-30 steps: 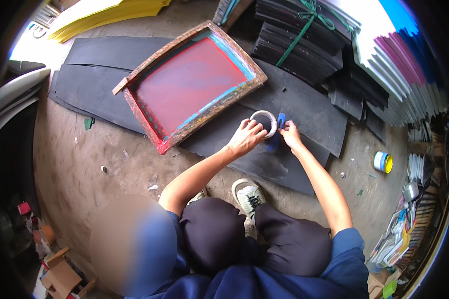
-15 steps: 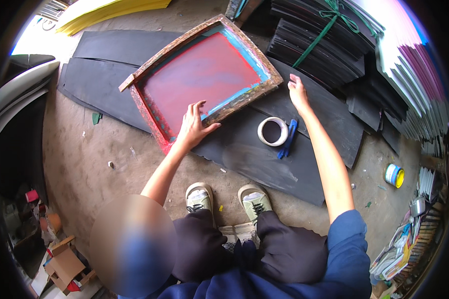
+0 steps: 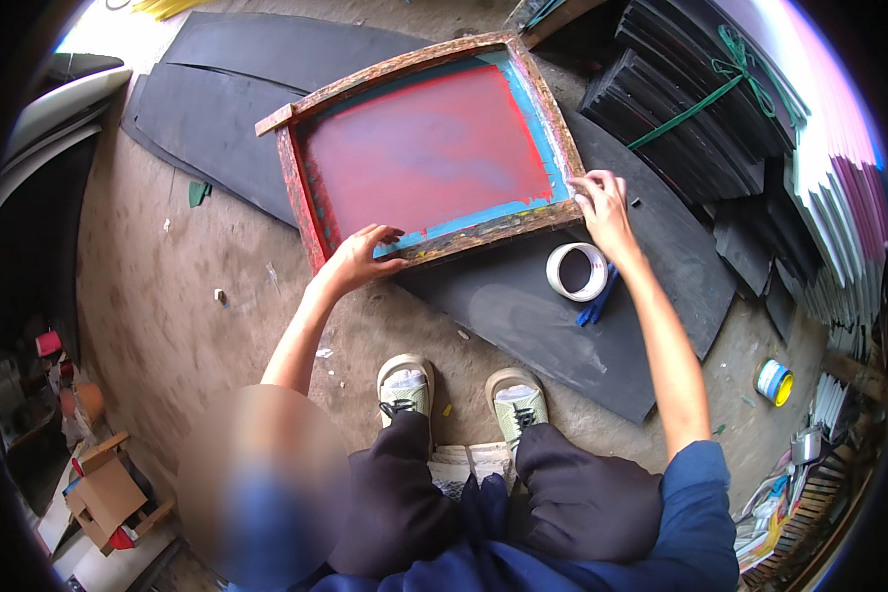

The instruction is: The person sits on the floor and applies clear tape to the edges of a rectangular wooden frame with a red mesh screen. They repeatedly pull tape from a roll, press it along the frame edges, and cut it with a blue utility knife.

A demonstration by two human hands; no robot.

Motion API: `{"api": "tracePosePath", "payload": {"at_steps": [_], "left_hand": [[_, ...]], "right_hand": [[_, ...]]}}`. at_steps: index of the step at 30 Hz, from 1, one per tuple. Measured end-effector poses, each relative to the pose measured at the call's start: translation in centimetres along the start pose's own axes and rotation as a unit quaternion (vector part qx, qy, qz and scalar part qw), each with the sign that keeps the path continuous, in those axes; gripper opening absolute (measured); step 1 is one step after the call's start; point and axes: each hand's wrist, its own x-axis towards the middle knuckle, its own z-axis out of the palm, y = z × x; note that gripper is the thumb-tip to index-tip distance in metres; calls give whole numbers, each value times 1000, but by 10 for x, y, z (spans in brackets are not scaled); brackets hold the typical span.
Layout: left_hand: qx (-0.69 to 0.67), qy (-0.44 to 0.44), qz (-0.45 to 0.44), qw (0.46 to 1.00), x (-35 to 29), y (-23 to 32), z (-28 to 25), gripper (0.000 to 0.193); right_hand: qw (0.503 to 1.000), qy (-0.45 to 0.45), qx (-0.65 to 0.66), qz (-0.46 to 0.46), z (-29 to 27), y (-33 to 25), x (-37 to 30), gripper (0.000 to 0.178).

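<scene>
A wooden screen-printing frame with red-stained mesh and a blue border lies tilted across dark flat sheets. My left hand is at its near left corner, fingers over the near rail and thumb along the outer side. At the near right corner, my right hand has its thumb and fingers closed on the wood. Close below that hand is a roll of whitish tape. A blue plastic tool lies partly behind the roll, its kind unclear.
Black sheets bound with green string are stacked at the far right, beside white and purple sheets. A small paint can stands on the floor at right. A cardboard box sits at lower left. My shoes are near the sheets.
My right hand has come down onto the frame's near right corner. The frame has turned a little clockwise, that corner now nearer the tape roll. The view has also shifted slightly.
</scene>
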Motion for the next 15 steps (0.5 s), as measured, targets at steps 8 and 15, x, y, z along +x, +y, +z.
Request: {"api": "tracePosePath", "payload": {"at_steps": [8, 15], "left_hand": [[205, -7, -3, 979, -29, -11, -25, 46], [250, 26, 38, 967, -50, -32, -43, 29]], "right_hand": [[971, -223, -81, -17, -18, 10, 46, 18], [973, -211, -99, 2, -16, 5, 45, 23]]}}
